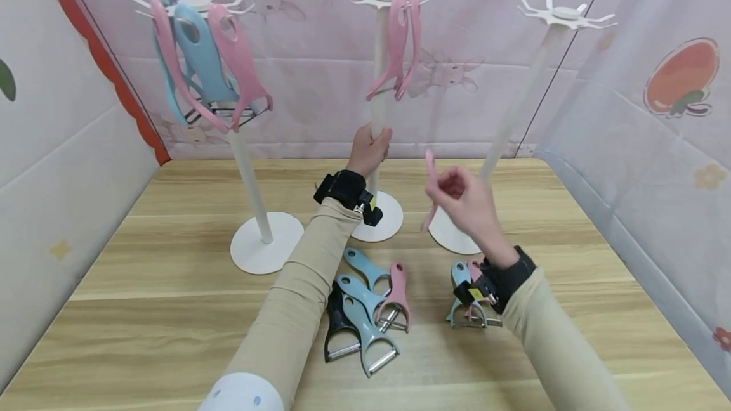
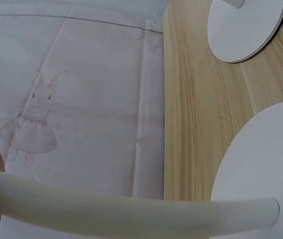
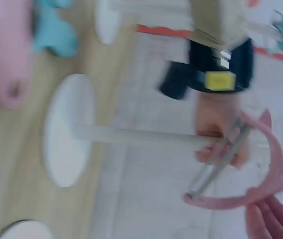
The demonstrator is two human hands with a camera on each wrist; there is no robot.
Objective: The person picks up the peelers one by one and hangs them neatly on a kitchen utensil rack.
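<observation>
My left hand grips the white pole of the middle stand, below its hooked top. Two pink peelers hang from that top on the right side. My right hand pinches another pink peeler, held in the air between the middle and right stands. In the right wrist view its forked head and metal blade show in front of the left hand, blurred. The left wrist view shows the pole crossing low, with part of the left hand at its left edge.
Blue and pink peelers hang on the left stand. At the right stands a third white stand. A pile of blue, pink and black peelers lies at the table's front middle; a smaller blue and pink group lies partly under the right wrist.
</observation>
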